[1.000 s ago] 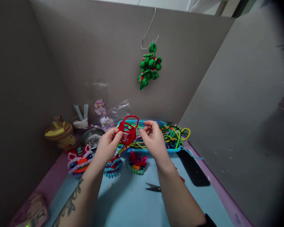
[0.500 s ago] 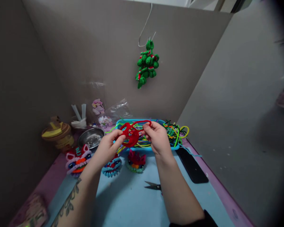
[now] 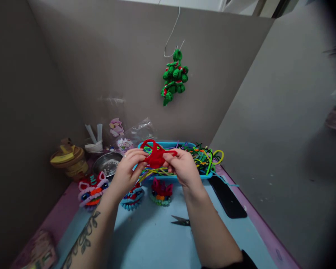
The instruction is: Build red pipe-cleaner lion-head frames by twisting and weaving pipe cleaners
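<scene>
Between my hands, in front of the blue tray, hangs a red fuzzy piece [image 3: 156, 158] with a loop standing up at its top left. My left hand [image 3: 131, 164] pinches its left edge. With thumb and fingers my right hand [image 3: 180, 163] grips its right side, where a short red strand lies along the fingers. Behind is the blue tray [image 3: 173, 177] full of coloured fuzzy stems. Just below the hands stand a red and green figure [image 3: 161, 192] and a red and blue one [image 3: 132, 197]; a larger lilac and red one [image 3: 93, 190] sits left.
Dark scissors [image 3: 180, 220] lie on the blue mat [image 3: 154, 243], left of my right forearm. A black phone-like slab [image 3: 228, 198] is at the right. A metal bowl [image 3: 108, 164] and a lidded brown tub [image 3: 70, 160] stand at the left. A green ornament [image 3: 175, 76] hangs above.
My right hand has moved slightly left and down, closer to the red piece's body. The long red strand that arched between the hands is now short, and the loop at the upper left stands taller.
</scene>
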The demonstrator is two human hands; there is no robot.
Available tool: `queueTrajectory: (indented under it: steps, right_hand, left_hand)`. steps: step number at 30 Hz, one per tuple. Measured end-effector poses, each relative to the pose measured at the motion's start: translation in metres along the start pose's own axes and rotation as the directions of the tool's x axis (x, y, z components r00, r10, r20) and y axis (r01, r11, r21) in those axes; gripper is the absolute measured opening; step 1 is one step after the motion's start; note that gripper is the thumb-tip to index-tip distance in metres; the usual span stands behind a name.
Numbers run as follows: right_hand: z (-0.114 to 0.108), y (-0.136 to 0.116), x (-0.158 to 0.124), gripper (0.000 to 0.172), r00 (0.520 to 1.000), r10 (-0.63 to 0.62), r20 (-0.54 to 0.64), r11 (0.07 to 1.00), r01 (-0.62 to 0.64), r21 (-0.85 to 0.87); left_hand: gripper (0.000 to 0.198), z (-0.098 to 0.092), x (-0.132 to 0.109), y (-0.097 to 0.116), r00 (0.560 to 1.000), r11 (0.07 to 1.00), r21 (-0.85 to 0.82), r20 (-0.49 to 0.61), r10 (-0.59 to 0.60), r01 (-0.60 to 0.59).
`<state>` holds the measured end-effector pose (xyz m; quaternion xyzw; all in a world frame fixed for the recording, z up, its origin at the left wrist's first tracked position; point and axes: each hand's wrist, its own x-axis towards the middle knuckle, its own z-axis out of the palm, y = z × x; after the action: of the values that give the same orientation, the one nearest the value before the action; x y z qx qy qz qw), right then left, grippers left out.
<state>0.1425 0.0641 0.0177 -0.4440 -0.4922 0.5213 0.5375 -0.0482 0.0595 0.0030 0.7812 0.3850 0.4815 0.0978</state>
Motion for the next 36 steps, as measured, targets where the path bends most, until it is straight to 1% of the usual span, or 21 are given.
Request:
queueTrajectory:
  steps: [3, 6, 8, 9, 11, 12, 13, 14, 15, 16, 17, 18, 20, 21, 22, 24, 26, 27, 30, 33, 36]
  right_hand:
    - [0.01, 0.0, -0.009, 0.022, 0.992, -0.13, 0.007, 0.964, 0.128, -0.231]
    - [0.014, 0.001, -0.013, 0.019, 0.969, -0.246, 0.019, 0.893, 0.234, -0.385]
    - [0.014, 0.003, -0.012, 0.015, 0.964, -0.262, 0.036, 0.883, 0.254, -0.394]
    - [0.013, 0.003, -0.011, 0.016, 0.965, -0.258, 0.038, 0.892, 0.253, -0.376]
    - [0.011, 0.004, -0.011, 0.031, 0.962, -0.274, 0.003, 0.903, 0.258, -0.344]
    - [0.009, 0.004, -0.011, 0.036, 0.951, -0.308, -0.033, 0.896, 0.278, -0.345]
    - [0.008, 0.004, -0.011, 0.038, 0.931, -0.359, -0.069, 0.877, 0.312, -0.365]
    - [0.008, 0.003, -0.013, 0.034, 0.903, -0.422, -0.084, 0.843, 0.356, -0.403]
    - [0.008, 0.003, -0.014, 0.026, 0.873, -0.484, -0.058, 0.793, 0.41, -0.452]
    - [0.009, 0.002, -0.016, 0.016, 0.842, -0.54, 0.011, 0.726, 0.472, -0.501]
    - [0.011, 0.002, -0.018, 0.007, 0.808, -0.578, 0.113, 0.647, 0.538, -0.539]
    - [0.013, 0.002, -0.02, 0.004, 0.774, -0.591, 0.229, 0.566, 0.6, -0.565]
    - [0.02, 0.004, -0.023, 0.003, 0.721, -0.553, 0.418, 0.437, 0.678, -0.59]
    - [0.024, 0.006, -0.024, 0.006, 0.716, -0.514, 0.472, 0.401, 0.687, -0.606]
    - [0.029, 0.008, -0.025, 0.013, 0.727, -0.472, 0.499, 0.381, 0.678, -0.629]
    - [0.037, 0.014, -0.026, 0.022, 0.768, -0.398, 0.502, 0.362, 0.634, -0.683]
    - [0.043, 0.021, -0.025, 0.023, 0.793, -0.37, 0.484, 0.347, 0.602, -0.72]
    - [0.045, 0.024, -0.025, 0.021, 0.796, -0.375, 0.476, 0.348, 0.597, -0.723]
    - [0.047, 0.031, -0.021, 0.022, 0.788, -0.425, 0.446, 0.395, 0.605, -0.691]
    - [0.046, 0.031, -0.017, 0.022, 0.781, -0.45, 0.433, 0.46, 0.618, -0.637]
    - [0.041, 0.025, -0.017, 0.024, 0.748, -0.423, 0.511, 0.536, 0.662, -0.524]
  left_hand:
    - [0.013, 0.001, -0.001, 0.005, 1.0, 0.999, -0.032, 0.009, -0.021, 0.022]
    - [0.017, 0.002, -0.002, 0.009, 0.987, 0.987, -0.034, 0.04, -0.158, 0.159]
    - [0.018, 0.003, -0.002, 0.011, 0.962, 0.961, -0.055, 0.042, -0.27, 0.272]
    - [0.019, 0.004, -0.002, 0.01, 0.948, 0.944, -0.084, 0.034, -0.316, 0.318]
    - [0.021, 0.006, -0.001, 0.009, 0.916, 0.903, -0.167, 0.007, -0.401, 0.397]
    - [0.022, 0.007, 0.0, 0.008, 0.896, 0.876, -0.214, -0.004, -0.443, 0.432]
    - [0.024, 0.009, 0.0, 0.007, 0.875, 0.847, -0.261, -0.011, -0.483, 0.464]
    - [0.025, 0.01, 0.0, 0.006, 0.855, 0.816, -0.305, -0.011, -0.519, 0.491]
    - [0.026, 0.011, 0.0, 0.005, 0.836, 0.787, -0.346, -0.011, -0.548, 0.511]
    - [0.027, 0.013, 0.0, 0.005, 0.822, 0.76, -0.386, -0.009, -0.569, 0.522]
    - [0.027, 0.014, 0.0, 0.005, 0.814, 0.739, -0.423, -0.008, -0.581, 0.524]
    - [0.027, 0.016, 0.0, 0.005, 0.807, 0.72, -0.457, -0.01, -0.59, 0.521]
    - [0.027, 0.019, 0.0, 0.005, 0.791, 0.679, -0.526, -0.02, -0.612, 0.512]
    - [0.027, 0.02, 0.0, 0.004, 0.777, 0.65, -0.565, -0.024, -0.628, 0.508]
    - [0.027, 0.021, 0.0, 0.004, 0.76, 0.615, -0.604, -0.024, -0.649, 0.506]
    - [0.027, 0.024, -0.001, 0.003, 0.723, 0.537, -0.679, -0.012, -0.69, 0.501]
    - [0.027, 0.026, -0.001, 0.001, 0.698, 0.473, -0.733, 0.005, -0.716, 0.49]
    - [0.027, 0.027, -0.001, 0.001, 0.692, 0.453, -0.751, 0.007, -0.722, 0.48]
    - [0.024, 0.029, -0.002, 0.002, 0.684, 0.423, -0.782, 0.004, -0.73, 0.457]
    - [0.023, 0.029, -0.001, 0.005, 0.68, 0.414, -0.791, 0.003, -0.734, 0.45]
    - [0.025, 0.026, 0.001, 0.007, 0.665, 0.383, -0.812, 0.007, -0.747, 0.44]
